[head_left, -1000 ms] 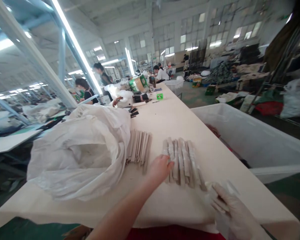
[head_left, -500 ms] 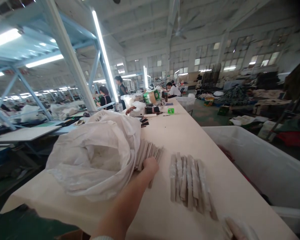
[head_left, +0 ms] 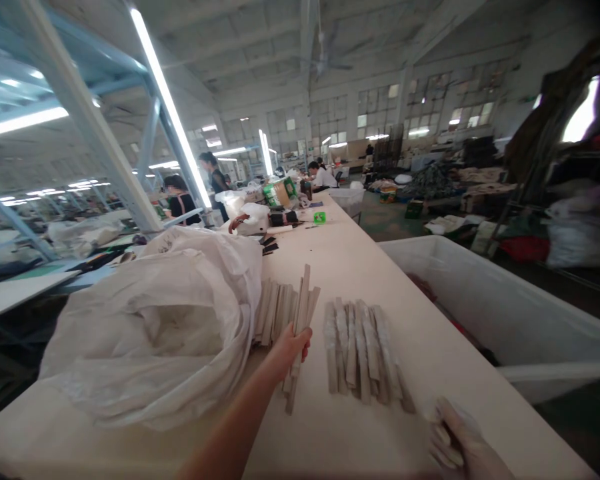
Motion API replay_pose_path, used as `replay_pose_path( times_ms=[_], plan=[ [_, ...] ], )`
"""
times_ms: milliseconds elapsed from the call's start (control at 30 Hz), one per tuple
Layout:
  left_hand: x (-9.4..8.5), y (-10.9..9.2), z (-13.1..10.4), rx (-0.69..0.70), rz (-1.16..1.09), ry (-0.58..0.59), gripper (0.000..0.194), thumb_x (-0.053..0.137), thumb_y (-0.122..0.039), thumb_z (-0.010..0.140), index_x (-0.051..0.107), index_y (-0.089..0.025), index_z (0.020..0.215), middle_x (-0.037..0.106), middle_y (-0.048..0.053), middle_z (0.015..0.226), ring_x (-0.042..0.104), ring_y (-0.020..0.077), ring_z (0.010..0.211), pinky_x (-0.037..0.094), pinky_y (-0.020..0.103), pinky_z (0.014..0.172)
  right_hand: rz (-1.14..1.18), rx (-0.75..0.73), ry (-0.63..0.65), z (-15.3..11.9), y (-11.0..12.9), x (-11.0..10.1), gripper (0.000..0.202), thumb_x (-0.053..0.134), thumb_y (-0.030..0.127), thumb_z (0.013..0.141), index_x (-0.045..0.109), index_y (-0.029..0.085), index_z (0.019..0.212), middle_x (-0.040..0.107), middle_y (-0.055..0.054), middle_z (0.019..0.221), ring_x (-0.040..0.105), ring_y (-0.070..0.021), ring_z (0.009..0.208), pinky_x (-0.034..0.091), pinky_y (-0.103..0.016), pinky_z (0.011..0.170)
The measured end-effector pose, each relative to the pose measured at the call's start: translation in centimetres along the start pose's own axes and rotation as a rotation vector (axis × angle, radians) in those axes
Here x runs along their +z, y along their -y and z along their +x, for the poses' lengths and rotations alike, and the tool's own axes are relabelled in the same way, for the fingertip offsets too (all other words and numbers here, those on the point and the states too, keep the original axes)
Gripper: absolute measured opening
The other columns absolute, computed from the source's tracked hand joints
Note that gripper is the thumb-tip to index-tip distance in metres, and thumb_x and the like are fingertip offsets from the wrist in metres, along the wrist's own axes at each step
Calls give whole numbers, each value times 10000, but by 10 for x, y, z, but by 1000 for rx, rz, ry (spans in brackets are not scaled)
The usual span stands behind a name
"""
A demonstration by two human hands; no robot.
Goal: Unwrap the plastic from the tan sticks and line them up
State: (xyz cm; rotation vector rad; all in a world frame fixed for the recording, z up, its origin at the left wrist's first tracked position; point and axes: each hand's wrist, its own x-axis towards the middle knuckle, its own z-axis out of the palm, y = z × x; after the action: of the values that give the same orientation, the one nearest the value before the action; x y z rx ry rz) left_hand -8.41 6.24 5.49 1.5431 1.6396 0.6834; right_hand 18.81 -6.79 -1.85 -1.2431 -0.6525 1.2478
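Note:
My left hand (head_left: 294, 347) is closed around several long, flat beige strips (head_left: 303, 300), their ends standing out above and below the fist. Just left of it, a row of similar loose strips (head_left: 269, 313) lies on the table beside a large white sack (head_left: 105, 333), whose mouth gapes toward me. To the right, bundles of beige strips (head_left: 363, 350) lie side by side with shiny clear film around them. At the lower right, my right hand (head_left: 457, 437) is blurred and whitish, its fingers curled; what they hold is hidden.
The long pale table (head_left: 330, 267) runs away from me. Along its right side stands a deep white bin (head_left: 530, 300). Farther up lie dark strips (head_left: 269, 245), a small green container (head_left: 319, 218) and plastic bags (head_left: 255, 217). Co-workers (head_left: 325, 177) are in the background.
My left hand has lifted some strips out of the loose row, and they now stand up in its grip. The view has turned right, and my right hand shows more.

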Motion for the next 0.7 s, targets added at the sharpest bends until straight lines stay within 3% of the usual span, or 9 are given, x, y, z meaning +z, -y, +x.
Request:
replay_pose_path(
  times_ms=[67, 100, 133, 233, 333, 433, 533, 700],
  plan=[
    [12, -4, -25, 38, -113, 141, 325, 341, -437, 880, 490, -148, 879, 546, -20, 685, 463, 63, 484, 397, 197, 501, 62, -7, 9, -2, 17, 17, 224, 770, 377, 586, 608, 238, 652, 551, 11, 551, 483, -132, 464, 407, -249, 414],
    [17, -5, -36, 44, -198, 211, 342, 348, -462, 867, 489, -151, 879, 555, -15, 691, 458, 65, 477, 390, 201, 493, 110, -2, 50, -2, 25, 25, 283, 693, 454, 677, 568, 213, 595, 454, 36, 470, 370, -98, 391, 340, -237, 381],
    [22, -7, -46, 36, -289, 272, 351, 365, -475, 853, 493, -150, 878, 565, -7, 693, 462, 71, 479, 386, 208, 492, 135, -9, 95, -1, 32, 32, 345, 661, 475, 709, 526, 199, 553, 410, 47, 444, 324, -85, 382, 304, -231, 376],
    [34, -9, -68, -45, -461, 381, 311, 458, -444, 804, 528, -142, 825, 579, 6, 640, 486, 94, 515, 383, 219, 519, 146, -57, 49, 4, 44, 42, 389, 637, 502, 726, 502, 189, 539, 419, 47, 456, 343, -87, 406, 312, -233, 410],
    [45, -9, -81, -117, -411, 407, 234, 516, -388, 746, 520, -155, 727, 547, -15, 545, 469, 92, 481, 363, 215, 502, 153, -69, 8, 9, 43, 39, 355, 655, 494, 712, 537, 184, 585, 474, 41, 500, 397, -99, 438, 336, -233, 437],
    [51, -8, -89, -74, -382, 415, 202, 537, -364, 704, 471, -174, 712, 516, -44, 525, 454, 79, 416, 350, 216, 465, 186, -89, 7, 13, 38, 33, 310, 681, 454, 708, 560, 183, 617, 529, 38, 551, 450, -103, 484, 372, -225, 487],
    [50, -9, -94, -20, -370, 395, 180, 516, -333, 707, 451, -179, 775, 509, -66, 521, 446, 72, 384, 347, 211, 448, 237, -65, 4, 15, 36, 30, 278, 702, 417, 705, 578, 184, 615, 564, 37, 564, 488, -108, 506, 398, -224, 520],
    [41, -11, -103, -79, -357, 421, 169, 489, -309, 702, 445, -181, 803, 503, -79, 474, 411, 63, 350, 312, 196, 411, 168, -27, -26, 14, 37, 27, 252, 726, 423, 679, 627, 191, 675, 630, 5, 624, 562, -158, 587, 449, -266, 587]
  ],
)
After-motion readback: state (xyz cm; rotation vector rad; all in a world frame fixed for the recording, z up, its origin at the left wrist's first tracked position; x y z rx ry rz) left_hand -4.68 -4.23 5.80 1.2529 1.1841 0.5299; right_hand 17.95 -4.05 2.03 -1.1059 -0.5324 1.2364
